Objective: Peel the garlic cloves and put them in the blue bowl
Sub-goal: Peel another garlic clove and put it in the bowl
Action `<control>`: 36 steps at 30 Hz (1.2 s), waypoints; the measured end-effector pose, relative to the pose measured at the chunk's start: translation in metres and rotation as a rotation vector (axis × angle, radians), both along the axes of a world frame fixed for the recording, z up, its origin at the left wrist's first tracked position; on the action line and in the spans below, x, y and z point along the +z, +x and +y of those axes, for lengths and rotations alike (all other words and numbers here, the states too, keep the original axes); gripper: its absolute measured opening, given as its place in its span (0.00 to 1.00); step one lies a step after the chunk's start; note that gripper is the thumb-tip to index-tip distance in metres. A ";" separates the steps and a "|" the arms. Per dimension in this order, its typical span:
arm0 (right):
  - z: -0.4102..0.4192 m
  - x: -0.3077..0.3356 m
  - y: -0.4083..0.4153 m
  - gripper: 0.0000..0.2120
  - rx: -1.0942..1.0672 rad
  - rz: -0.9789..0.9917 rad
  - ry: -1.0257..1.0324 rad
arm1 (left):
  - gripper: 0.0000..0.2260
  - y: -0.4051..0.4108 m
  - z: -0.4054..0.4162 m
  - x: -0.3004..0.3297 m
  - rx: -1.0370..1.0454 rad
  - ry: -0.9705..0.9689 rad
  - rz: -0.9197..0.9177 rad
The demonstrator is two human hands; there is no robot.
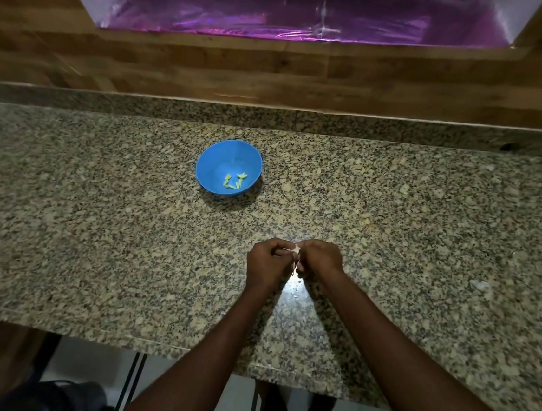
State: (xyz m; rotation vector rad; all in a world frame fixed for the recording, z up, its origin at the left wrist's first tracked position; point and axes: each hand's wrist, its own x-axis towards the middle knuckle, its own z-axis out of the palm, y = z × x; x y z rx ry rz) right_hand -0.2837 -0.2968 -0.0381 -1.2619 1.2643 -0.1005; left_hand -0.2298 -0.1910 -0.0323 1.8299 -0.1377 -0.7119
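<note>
Garlic clove (296,249), small, pale, papery-skinned: held just above the speckled granite table (96,221), near its front middle, pinched between both hands.
- Hazards, judged: a slick clove may squirt out of so tight a pinch and drop to the table or over the near edge. Skin flakes clinging to the fingers may travel into the bowl with it.
- Pointing: only a pale end shows, facing up and away from the person. The long axis seems to run fore-and-aft between the fingertips, but the fingers hide too much to be sure.

Left hand (267,264): grip narrow, fingers curled onto the clove from its left side.

Right hand (319,259): grip narrow, fingertips pinching the clove from its right side, touching the left hand's fingers.

Round blue plastic bowl (214,157): upright on the table, well apart from the hands, farther back and to the left. It holds several peeled cloves (234,181), yellowish-green, lying at the bottom.

Loose whitish skin scrap (480,285): on the table, well to the right.
</note>
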 end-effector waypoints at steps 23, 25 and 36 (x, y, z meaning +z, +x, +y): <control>-0.005 -0.012 -0.015 0.14 0.342 0.075 -0.565 | 0.10 -0.021 0.029 -0.025 -0.329 0.335 -0.792; -0.006 -0.014 -0.016 0.12 0.416 0.074 -0.651 | 0.09 -0.021 0.033 -0.029 -0.361 0.386 -0.849; 0.007 -0.022 -0.025 0.13 0.804 0.210 -1.137 | 0.15 -0.008 0.049 -0.043 -0.430 0.483 -0.960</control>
